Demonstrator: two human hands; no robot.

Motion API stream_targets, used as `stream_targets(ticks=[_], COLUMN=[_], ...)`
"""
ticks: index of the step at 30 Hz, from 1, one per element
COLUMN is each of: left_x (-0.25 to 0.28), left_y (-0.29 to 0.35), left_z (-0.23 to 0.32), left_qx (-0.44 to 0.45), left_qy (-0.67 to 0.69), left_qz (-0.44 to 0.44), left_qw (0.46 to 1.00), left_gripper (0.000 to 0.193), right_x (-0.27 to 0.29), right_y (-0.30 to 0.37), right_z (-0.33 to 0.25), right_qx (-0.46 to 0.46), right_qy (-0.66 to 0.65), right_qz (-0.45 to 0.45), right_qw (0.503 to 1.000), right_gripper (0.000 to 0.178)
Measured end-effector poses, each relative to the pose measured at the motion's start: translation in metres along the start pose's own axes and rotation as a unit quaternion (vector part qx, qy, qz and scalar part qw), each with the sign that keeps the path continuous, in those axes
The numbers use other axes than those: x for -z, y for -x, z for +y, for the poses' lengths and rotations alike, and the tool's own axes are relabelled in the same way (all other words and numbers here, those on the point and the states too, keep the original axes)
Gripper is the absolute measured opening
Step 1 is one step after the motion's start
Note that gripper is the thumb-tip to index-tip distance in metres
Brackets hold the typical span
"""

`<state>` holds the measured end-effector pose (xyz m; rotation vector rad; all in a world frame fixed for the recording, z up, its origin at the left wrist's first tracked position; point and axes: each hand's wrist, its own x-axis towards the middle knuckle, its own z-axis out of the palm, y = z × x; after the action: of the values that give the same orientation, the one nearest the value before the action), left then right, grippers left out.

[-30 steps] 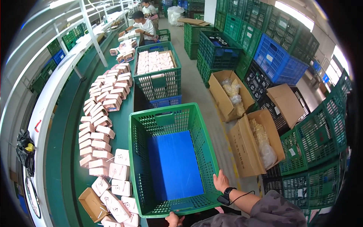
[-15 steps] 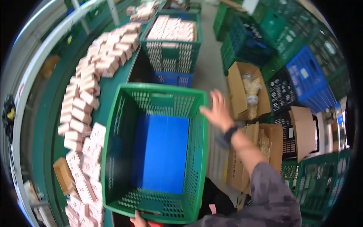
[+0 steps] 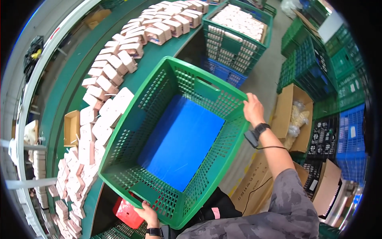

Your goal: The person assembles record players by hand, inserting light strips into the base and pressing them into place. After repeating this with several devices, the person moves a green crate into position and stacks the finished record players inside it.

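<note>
A green plastic crate (image 3: 113,153) with perforated walls fills the middle of the view, turned at an angle. Its floor is covered by a flat blue sheet (image 3: 183,143), with nothing lying on it. My left hand (image 3: 148,214) is closed on the near rim beside the handle slot. At the far right corner, my right hand (image 3: 254,108) has its fingers wrapped over the rim. Left of the crate, many small pale pink-white boxes (image 3: 107,83) lie in rows and heaps on a green conveyor belt (image 3: 137,73).
Beyond my crate, a green crate filled with pale boxes (image 3: 229,44) stands on a blue crate (image 3: 225,71). A red stool (image 3: 128,215) is below the near edge. On the right are an open carton with bagged pieces (image 3: 294,115) and stacked crates (image 3: 352,131). A small empty carton (image 3: 72,128) sits on the belt.
My right hand, spread and apart from the crate before, now grips its rim. The crate has turned clockwise, its far side swinging right. The view has shifted too.
</note>
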<state>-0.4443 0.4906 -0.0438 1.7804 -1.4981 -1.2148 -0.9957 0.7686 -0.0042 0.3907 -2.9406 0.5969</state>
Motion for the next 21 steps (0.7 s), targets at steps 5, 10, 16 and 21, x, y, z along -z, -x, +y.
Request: stream_targets(ticks=[5,10,16,21], left_x=[-0.012,-0.013,-0.007,0.021], left_y=[0.01,0.022,0.004,0.002], left_z=[0.012,0.021,0.002,0.022], left_qx=[-0.002,0.012,-0.059,-0.052], left_qy=[-0.026,-0.045,-0.038,-0.015], left_qz=[0.007,-0.019,-0.002,-0.078], left_qw=[1.0,0.999,0.998,0.995], left_gripper=[0.027,0.029,0.032,0.027], right_x=[0.014,0.018,-0.025,-0.162], right_y=[0.001,-0.019,-0.036,0.009], right_z=[0.031,0.009,0.076,0.22], right_qx=[0.029,0.005,-0.011,-0.274], right_qy=[-0.043,0.07,-0.334,-0.512], right_qz=[0.013,-0.08,-0.126,-0.139], right_qw=[0.999,0.994,0.934,0.802], right_gripper=[0.03,0.028,0.038,0.044])
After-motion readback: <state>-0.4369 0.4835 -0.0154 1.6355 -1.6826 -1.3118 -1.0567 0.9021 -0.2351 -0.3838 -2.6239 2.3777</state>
